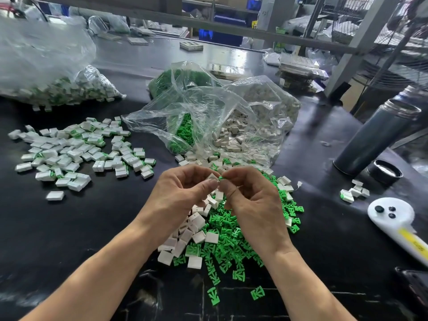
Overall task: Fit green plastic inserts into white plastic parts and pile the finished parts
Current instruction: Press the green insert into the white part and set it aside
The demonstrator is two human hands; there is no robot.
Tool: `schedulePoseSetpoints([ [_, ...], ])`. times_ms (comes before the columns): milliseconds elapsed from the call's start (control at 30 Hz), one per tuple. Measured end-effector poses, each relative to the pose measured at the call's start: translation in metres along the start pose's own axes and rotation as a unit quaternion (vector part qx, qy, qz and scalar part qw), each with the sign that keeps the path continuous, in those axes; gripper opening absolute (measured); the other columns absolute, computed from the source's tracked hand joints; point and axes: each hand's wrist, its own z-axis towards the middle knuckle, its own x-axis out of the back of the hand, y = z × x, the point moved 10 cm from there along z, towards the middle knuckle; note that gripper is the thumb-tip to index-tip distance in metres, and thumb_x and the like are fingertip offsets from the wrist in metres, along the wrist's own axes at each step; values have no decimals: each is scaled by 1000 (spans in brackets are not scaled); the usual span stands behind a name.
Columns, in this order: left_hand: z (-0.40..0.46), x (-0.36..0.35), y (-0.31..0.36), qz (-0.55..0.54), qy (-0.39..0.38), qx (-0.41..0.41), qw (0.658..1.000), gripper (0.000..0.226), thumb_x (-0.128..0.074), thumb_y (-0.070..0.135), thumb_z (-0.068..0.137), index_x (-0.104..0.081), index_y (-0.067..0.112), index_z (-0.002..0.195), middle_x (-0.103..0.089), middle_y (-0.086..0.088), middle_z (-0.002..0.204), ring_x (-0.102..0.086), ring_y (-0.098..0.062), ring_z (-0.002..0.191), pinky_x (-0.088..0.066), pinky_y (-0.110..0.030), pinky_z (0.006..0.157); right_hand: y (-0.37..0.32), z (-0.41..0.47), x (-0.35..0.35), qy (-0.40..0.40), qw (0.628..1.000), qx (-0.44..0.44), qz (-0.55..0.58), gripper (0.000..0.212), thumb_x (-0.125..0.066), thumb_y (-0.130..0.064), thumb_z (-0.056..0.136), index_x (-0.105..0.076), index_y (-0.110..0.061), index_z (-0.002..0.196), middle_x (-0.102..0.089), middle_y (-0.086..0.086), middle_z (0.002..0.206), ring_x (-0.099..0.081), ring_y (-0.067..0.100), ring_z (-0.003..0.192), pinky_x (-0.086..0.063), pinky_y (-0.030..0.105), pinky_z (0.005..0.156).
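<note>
Green insert [220, 177] was pinched in right hand [251, 195] fingers at centre frame, meeting the white part [212, 177] gripped by left hand [183, 193] (mid-fitting); next likely a firm push, then the pile [78, 151] at left of the worktop [69, 228]

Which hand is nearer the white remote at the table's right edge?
Right. The right hand is raised over the loose parts mid-table, with bare tabletop between it and the white remote. The left hand meets it fingertip to fingertip, on the side away from the remote.
</note>
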Motion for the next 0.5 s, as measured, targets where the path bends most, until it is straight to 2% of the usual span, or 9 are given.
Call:
schedulePoseSetpoints([
  [100,0,0,0,30,-7,-9,999,12,-77,21,86,-79,18,98,-77,1,88,-64,-5,72,-55,-21,65,5,1,2,7,997,-32,69,9,-76,-19,93,-70,-25,96,-75,4,85,-70,18,66,-54,25,54],
  [267,0,-1,-3,40,-12,-6,999,10,-80,21,85,-80,26,94,-77,0,86,-62,-5,69,-54,-21,67,16,2,2,5,986,-86,146,3,-76,-23,93,-75,-20,94,-65,2,70,-58,14,60,-47,24,50],
  [400,1,-4,-5,50,-21,0,999,12,-81,19,85,-79,25,95,-75,-12,92,-62,-11,74,-54,-27,70,21,2,-3,-4,972,-121,200,7,-77,-26,88,-77,-19,88,-56,4,64,-47,14,54,-41,22,46],
  [500,0,-6,-5,52,-29,-3,998,12,-80,17,86,-79,22,96,-75,-12,93,-63,-12,75,-54,-26,71,23,1,-5,-1,970,-129,205,9,-78,-28,83,-77,-19,85,-55,5,63,-46,14,52,-39,23,46],
])
